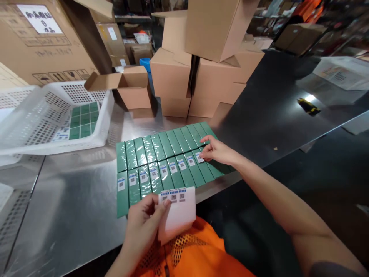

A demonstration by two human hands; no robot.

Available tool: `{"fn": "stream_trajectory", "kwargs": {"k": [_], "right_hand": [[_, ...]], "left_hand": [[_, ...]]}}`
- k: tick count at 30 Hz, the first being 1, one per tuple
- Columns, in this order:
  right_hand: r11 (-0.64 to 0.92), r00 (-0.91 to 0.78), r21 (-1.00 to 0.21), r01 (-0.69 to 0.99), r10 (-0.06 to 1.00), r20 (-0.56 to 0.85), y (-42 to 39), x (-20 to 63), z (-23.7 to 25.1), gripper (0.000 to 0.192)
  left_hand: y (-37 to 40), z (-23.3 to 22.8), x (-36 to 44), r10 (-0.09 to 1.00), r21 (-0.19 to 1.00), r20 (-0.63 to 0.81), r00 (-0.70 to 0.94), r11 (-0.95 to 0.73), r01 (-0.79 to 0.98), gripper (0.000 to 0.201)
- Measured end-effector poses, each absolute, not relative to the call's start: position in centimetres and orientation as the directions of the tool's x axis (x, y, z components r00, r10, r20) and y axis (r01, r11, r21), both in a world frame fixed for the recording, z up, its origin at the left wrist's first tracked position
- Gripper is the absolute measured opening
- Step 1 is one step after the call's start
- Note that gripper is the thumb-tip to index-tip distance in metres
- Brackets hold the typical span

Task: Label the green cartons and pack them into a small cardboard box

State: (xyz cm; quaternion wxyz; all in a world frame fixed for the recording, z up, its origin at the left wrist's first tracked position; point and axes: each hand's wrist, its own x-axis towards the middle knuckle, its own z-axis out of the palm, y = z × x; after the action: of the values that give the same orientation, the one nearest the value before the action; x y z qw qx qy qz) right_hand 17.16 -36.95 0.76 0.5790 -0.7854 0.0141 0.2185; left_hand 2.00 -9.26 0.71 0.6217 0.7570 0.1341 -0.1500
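White plastic basket at left of frame, tilted toward the camera, a few green packs lying flat in its bottom. It sits on the steel bench. Behind it, upper left, large brown cartons.

Lower centre: left hand, grip pinched on a white label sheet, thumb on its face, fingers behind. Three small printed labels remain along the sheet's top edge. Orange mesh vest just below.

Centre of frame: two rows of green boxes laid side by side on the bench, touching each other, wrapped in clear film. Near row carries a label on most boxes; the far row shows none.

An open small carton and a stack of closed cartons stand behind the rows.

Right of centre: right hand, fingertips drawn together and pressing a label onto a near-row box toward the right end.

Far right: dark bench surface, a small yellow-black object, papers.
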Motion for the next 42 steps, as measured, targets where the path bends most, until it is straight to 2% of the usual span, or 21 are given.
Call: {"fn": "stream_trajectory", "kwargs": {"k": [3, 5, 8, 10, 12, 14, 16, 19, 21, 22, 24, 26, 30, 32, 39, 42], "right_hand": [[-0.399, 0.902, -0.878, -0.264, 0.221, -0.372, -36.7, 17.5, 0.9, 0.05], [-0.527, 0.912, -0.819, -0.227, 0.179, -0.368, -36.5, 17.8, 1.4, 0.05], [-0.78, 0.95, -0.615, -0.118, 0.093, -0.299, -36.4, 17.9, 2.4, 0.052], [-0.851, 0.98, -0.525, -0.017, 0.091, -0.178, -36.0, 17.2, 3.0, 0.049], [-0.783, 0.976, -0.613, 0.105, 0.198, -0.086, -35.3, 15.6, 3.3, 0.04], [-0.608, 0.923, -0.764, 0.218, 0.382, -0.041, -34.2, 13.3, 3.4, 0.032], [-0.454, 0.859, -0.841, 0.295, 0.511, 0.025, -33.0, 10.9, 3.4, 0.024], [-0.314, 0.822, -0.868, 0.386, 0.544, 0.168, -32.0, 8.6, 3.5, 0.005], [-0.184, 0.825, -0.904, 0.385, 0.509, 0.247, -32.4, 8.6, 3.9, 0.01], [-0.131, 0.849, -0.924, 0.359, 0.458, 0.264, -33.0, 9.0, 4.1, 0.01], [-0.096, 0.925, -0.959, 0.268, 0.302, 0.228, -34.7, 10.7, 4.4, 0.011], [-0.159, 0.976, -0.977, 0.139, 0.19, 0.108, -36.8, 12.9, 4.3, 0.015], [-0.351, 0.94, -0.928, -0.123, 0.257, -0.222, -40.0, 16.7, 2.5, 0.041], [-0.408, 0.917, -0.891, -0.196, 0.246, -0.315, -40.6, 17.6, 1.7, 0.05], [-0.513, 0.889, -0.815, -0.269, 0.193, -0.415, -39.4, 18.0, 1.9, 0.045], [-0.631, 0.898, -0.738, -0.239, 0.147, -0.415, -39.1, 18.3, 2.6, 0.047]], "left_hand": [[-9.1, 0.8, 2.2, 0.024, 0.897, -0.405, 0.914, -0.184, 0.402, 0.051], [-9.2, 0.9, 2.3, 0.024, 0.9, -0.398, 0.917, -0.181, 0.396, 0.05], [-9.4, 1.1, 2.4, 0.03, 0.905, -0.394, 0.919, -0.161, 0.393, 0.049], [-9.6, 1.3, 2.5, 0.044, 0.904, -0.401, 0.915, -0.142, 0.403, 0.049], [-9.7, 1.4, 2.5, 0.051, 0.904, -0.406, 0.912, -0.122, 0.409, 0.048], [-9.8, 1.4, 2.7, 0.048, 0.907, -0.405, 0.913, -0.108, 0.408, 0.047], [-10.0, 1.4, 2.9, 0.048, 0.91, -0.4, 0.915, -0.099, 0.403, 0.046], [-10.2, 1.4, 3.2, 0.042, 0.913, -0.398, 0.916, -0.077, 0.4, 0.047], [-10.2, 1.4, 3.3, 0.043, 0.906, -0.415, 0.909, -0.068, 0.417, 0.049], [-10.2, 1.3, 3.3, 0.046, 0.901, -0.425, 0.904, -0.069, 0.427, 0.05], [-10.1, 1.2, 3.3, 0.048, 0.892, -0.442, 0.896, -0.08, 0.444, 0.051], [-10.0, 0.9, 3.2, 0.035, 0.891, -0.445, 0.895, -0.087, 0.446, 0.051], [-10.0, 0.4, 3.0, -0.007, 0.899, -0.425, 0.905, -0.115, 0.422, 0.05], [-10.0, 0.3, 2.9, -0.002, 0.905, -0.411, 0.912, -0.122, 0.408, 0.049], [-9.7, 0.4, 2.8, 0.027, 0.898, -0.423, 0.906, -0.124, 0.423, 0.051], [-9.7, 0.1, 2.8, 0.017, 0.899, -0.421, 0.907, -0.121, 0.42, 0.05]]}}
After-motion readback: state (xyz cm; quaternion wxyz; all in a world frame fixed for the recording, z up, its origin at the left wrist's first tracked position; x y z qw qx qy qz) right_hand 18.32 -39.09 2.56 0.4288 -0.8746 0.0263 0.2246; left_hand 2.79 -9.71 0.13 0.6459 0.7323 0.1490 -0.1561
